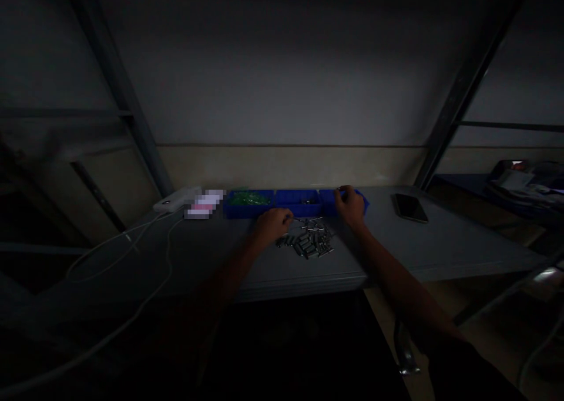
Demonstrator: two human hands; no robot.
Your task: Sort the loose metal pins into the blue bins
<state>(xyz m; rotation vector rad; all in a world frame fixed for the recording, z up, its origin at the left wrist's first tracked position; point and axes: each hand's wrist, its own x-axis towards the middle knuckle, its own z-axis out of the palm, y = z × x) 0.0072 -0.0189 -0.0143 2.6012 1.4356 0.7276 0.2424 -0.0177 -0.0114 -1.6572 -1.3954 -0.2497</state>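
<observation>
The grey surface [396, 242] runs across the view in dim light, its front edge nearest. Set back from that edge, the pins [311, 242] lie in a loose, scattered heap, short thick pieces mixed with slender ones. At the heap's far left edge is the left hand [274, 222], its fingertips drawn narrow; whether it grips a pin cannot be told. The right hand [351, 206], its fingers bent and nearly together, is over the right bin [326, 204]; its hold is likewise unclear. To its right lies a dark phone [410, 207]. Adjoining the right bin are the middle bin [291, 205], containing a few metal pieces, and the left bin [242, 212], containing green pieces [250, 198]. Behind stands the wall [286, 107].
</observation>
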